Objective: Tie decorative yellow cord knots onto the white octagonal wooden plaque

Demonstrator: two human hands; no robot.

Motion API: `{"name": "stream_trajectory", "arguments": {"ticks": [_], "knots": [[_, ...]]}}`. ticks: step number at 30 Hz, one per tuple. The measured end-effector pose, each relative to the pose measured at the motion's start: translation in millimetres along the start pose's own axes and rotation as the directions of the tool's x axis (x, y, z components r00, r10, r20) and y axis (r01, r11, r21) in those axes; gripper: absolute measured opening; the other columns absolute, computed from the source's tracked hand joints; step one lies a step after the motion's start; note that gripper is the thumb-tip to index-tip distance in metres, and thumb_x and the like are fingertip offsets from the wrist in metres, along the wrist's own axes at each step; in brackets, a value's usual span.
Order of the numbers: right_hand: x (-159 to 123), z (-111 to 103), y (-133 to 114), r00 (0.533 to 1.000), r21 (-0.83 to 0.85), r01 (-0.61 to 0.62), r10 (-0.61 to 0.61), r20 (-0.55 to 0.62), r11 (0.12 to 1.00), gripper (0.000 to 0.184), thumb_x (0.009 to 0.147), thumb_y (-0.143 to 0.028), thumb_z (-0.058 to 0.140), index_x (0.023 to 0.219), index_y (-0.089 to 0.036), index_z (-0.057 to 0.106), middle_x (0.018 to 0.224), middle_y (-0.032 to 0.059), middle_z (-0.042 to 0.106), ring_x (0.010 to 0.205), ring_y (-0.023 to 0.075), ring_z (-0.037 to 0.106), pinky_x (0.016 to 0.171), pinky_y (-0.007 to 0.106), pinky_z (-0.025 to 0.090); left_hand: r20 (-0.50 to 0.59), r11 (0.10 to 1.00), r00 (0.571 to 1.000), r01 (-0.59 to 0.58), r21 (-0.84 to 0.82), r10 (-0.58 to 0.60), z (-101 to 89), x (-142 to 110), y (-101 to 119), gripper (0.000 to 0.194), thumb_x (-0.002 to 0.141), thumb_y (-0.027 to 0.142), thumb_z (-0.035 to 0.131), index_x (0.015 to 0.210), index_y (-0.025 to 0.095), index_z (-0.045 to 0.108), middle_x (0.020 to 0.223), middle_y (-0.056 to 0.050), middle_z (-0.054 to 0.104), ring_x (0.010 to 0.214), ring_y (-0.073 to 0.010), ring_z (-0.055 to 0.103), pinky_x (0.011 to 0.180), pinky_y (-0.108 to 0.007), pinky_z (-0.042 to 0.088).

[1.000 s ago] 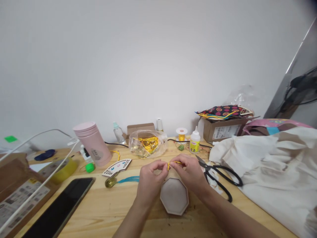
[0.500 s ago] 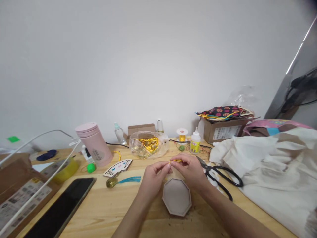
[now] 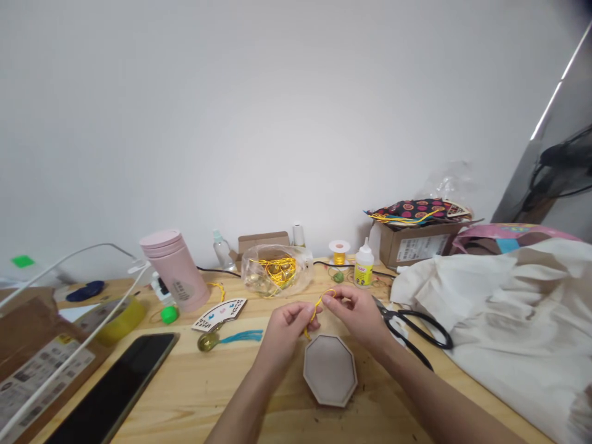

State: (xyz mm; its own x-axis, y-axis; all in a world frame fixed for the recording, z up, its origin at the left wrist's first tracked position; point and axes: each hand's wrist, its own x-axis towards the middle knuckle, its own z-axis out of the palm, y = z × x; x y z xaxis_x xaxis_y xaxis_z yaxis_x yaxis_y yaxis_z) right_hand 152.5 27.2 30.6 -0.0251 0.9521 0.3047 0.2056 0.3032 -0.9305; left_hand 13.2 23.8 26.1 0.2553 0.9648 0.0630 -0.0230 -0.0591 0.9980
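Observation:
Between my hands is a yellow cord (image 3: pixel 317 306), its loop arching up toward the right and a strand hanging down on the left. My left hand (image 3: pixel 292 325) pinches the cord between thumb and fingers. My right hand (image 3: pixel 354 309) pinches the loop's other side with thumb and forefinger. Just below them on the table sits a grey octagonal tray (image 3: pixel 330 371). To the left lie a fan-shaped ornament (image 3: pixel 219 313) and a blue tassel (image 3: pixel 243 335) with a gold-coloured round piece (image 3: pixel 208 341). Black-handled scissors (image 3: pixel 411 327) rest partly behind my right wrist.
At the back stand a glue bottle (image 3: pixel 364 267), a spool of yellow thread (image 3: pixel 340 253) and a clear bag of yellow cords (image 3: pixel 277 269). Leftward are a pink tumbler (image 3: pixel 176 271), a phone (image 3: pixel 115 385) and tape (image 3: pixel 113 317). White cloth (image 3: pixel 490 314) covers the right side.
My hands have moved slightly apart, and the cord now shows as an open loop with a hanging strand. The octagonal tray has stayed in place.

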Motion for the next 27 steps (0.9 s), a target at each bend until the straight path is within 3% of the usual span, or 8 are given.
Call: {"name": "stream_trajectory", "arguments": {"ticks": [4,14,16,19,23,27], "knots": [[-0.9,1.3,-0.5,0.999,-0.015,0.038,-0.037,0.027,0.999,0.018,0.070,-0.028,0.048,0.062,-0.014,0.057,0.057,-0.0017,0.051,0.047,0.0067,0.039,0.043,0.018,0.031,0.049,0.989,0.998,0.050,-0.139,-0.044,1.3,-2.2,0.2,0.032,0.071,0.036,0.049,0.048,0.012,0.052,0.051,0.000,0.047,0.055,-0.0108,0.045,0.060,-0.023,0.038],[-0.7,0.0,-4.1,0.997,-0.046,0.055,-0.052,0.051,0.997,0.015,0.068,-0.026,0.048,0.065,-0.014,0.058,0.058,-0.0014,0.051,0.050,0.0079,0.042,0.045,0.019,0.033,0.058,0.934,0.995,0.095,-0.345,-0.080,1.2,-0.5,-0.2,0.020,0.066,0.028,0.057,0.055,0.013,0.052,0.048,0.005,0.042,0.050,-0.0071,0.042,0.058,-0.022,0.038],[-0.8,-0.1,-3.5,0.999,-0.025,0.026,-0.025,0.048,0.999,0.017,0.069,-0.028,0.049,0.063,-0.014,0.057,0.053,-0.0031,0.048,0.046,0.0068,0.039,0.043,0.018,0.031,0.037,0.947,0.996,0.084,-0.311,-0.076,1.7,-0.7,1.0,0.015,0.064,0.029,0.059,0.068,0.014,0.056,0.050,0.005,0.044,0.048,-0.0064,0.041,0.052,-0.020,0.037],[-0.3,0.1,-0.4,0.999,0.036,-0.027,0.025,0.048,0.999,0.018,0.068,-0.030,0.050,0.062,-0.014,0.055,0.052,-0.0038,0.046,0.046,0.0068,0.039,0.043,0.018,0.033,0.001,0.985,0.999,0.054,-0.166,-0.055,1.9,-0.3,0.1,0.026,0.063,0.031,0.060,0.082,0.013,0.058,0.050,0.005,0.044,0.044,-0.0054,0.038,0.044,-0.017,0.032],[1.6,1.8,5.5,0.995,0.109,-0.067,0.058,0.078,0.992,0.019,0.067,-0.031,0.051,0.061,-0.014,0.055,0.053,-0.0031,0.047,0.049,0.0076,0.041,0.047,0.019,0.038,0.002,1.000,1.000,0.021,-0.008,-0.021,0.6,2.1,-6.8,0.023,0.066,0.035,0.055,0.063,0.012,0.059,0.044,0.006,0.038,0.038,-0.0045,0.032,0.038,-0.017,0.027],[3.6,1.6,6.9,0.987,0.165,-0.140,0.124,0.106,0.976,0.018,0.065,-0.030,0.053,0.058,-0.014,0.053,0.051,-0.0045,0.044,0.047,0.0066,0.040,0.046,0.019,0.037,-0.007,0.999,1.000,0.025,0.025,-0.025,0.3,3.9,-10.6,0.024,0.066,0.036,0.055,0.059,0.013,0.056,0.042,0.007,0.040,0.036,-0.0041,0.032,0.036,-0.016,0.026]]}}
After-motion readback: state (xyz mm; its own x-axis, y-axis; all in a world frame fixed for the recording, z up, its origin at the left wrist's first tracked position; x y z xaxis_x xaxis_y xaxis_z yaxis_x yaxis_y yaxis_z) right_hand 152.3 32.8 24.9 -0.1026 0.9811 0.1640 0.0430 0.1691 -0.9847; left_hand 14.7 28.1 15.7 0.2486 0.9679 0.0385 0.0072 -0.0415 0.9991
